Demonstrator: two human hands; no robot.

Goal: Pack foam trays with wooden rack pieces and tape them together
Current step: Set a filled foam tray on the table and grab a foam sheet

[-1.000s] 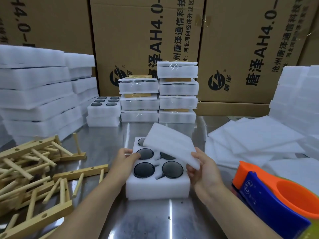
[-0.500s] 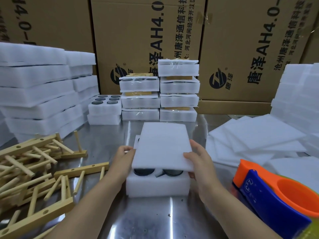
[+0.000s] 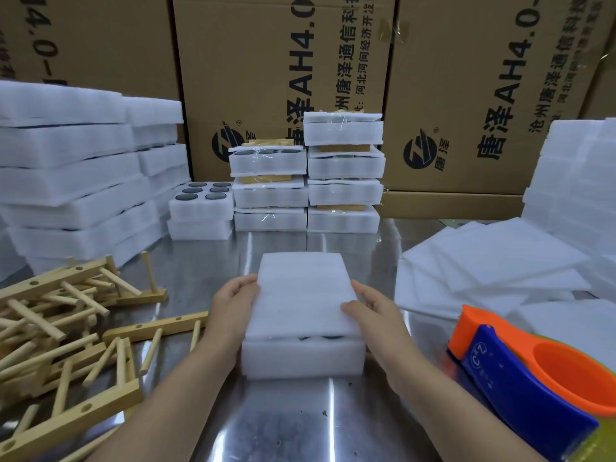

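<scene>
A white foam tray [image 3: 301, 360] sits on the steel table straight in front of me. A thin white foam sheet [image 3: 301, 291] lies flat on top of it and covers its round dark inserts, with only a dark sliver showing under the sheet's near edge. My left hand [image 3: 233, 303] holds the sheet's left edge. My right hand [image 3: 370, 310] holds its right edge, thumb on top. Wooden rack pieces [image 3: 66, 325] with dowels lie piled at the left.
An orange and blue tape dispenser [image 3: 533, 371] stands at the near right. Loose foam sheets [image 3: 493, 265] lie at the right. Foam tray stacks [image 3: 76, 175] rise at the left, taped packs [image 3: 308, 181] at the back, cardboard boxes behind them.
The foam sheet, held tilted above the tray a second ago, has come down flat onto it. Both hands have moved to its side edges.
</scene>
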